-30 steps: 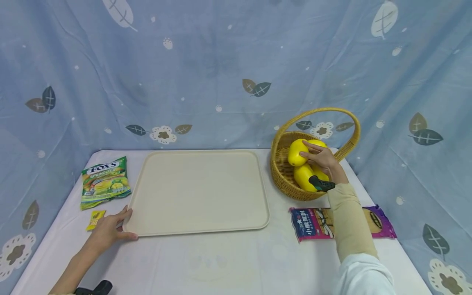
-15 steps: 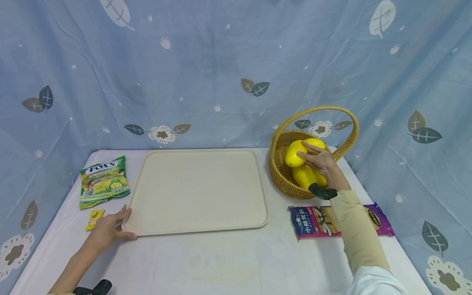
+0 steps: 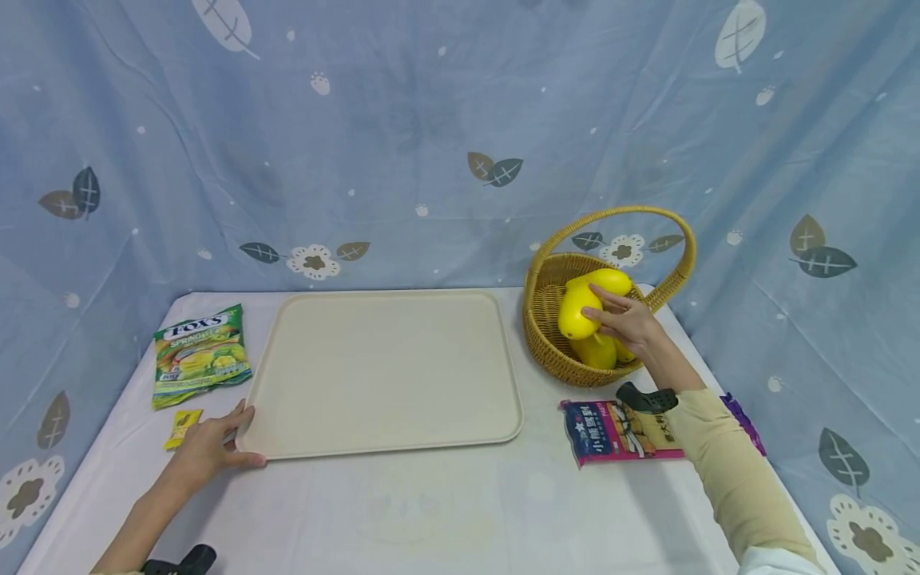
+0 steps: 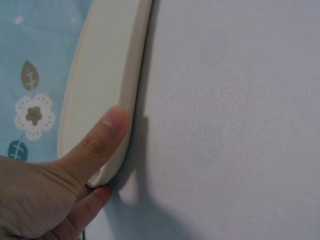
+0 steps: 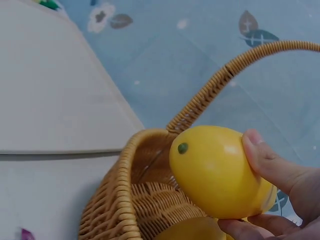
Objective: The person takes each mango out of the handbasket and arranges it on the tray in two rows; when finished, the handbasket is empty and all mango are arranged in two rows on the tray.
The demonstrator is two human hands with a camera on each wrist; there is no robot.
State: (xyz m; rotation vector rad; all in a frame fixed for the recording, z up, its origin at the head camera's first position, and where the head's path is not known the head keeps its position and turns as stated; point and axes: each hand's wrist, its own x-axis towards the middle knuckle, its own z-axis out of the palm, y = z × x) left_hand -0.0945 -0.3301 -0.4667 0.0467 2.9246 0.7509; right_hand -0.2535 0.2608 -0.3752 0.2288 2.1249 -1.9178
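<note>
Right grip (image 3: 632, 323) pinches fruit (image 3: 577, 313); basket handle (image 5: 202, 101) arches behind.

A yellow fruit (image 5: 215, 170) (green-tipped) is held over the basket (image 3: 549, 359), beside the cream tray (image 3: 384, 367).

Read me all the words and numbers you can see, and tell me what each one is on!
"FOX'S": on the green bag.
"SPRING": below that, on the same bag; the word after it is too blurred to be sure.
"小熊驾到": on the pink packet, turned sideways.
The other print on both is too small or blurred to read, as is that on the small yellow packet.
No letters show on the tray.
</note>
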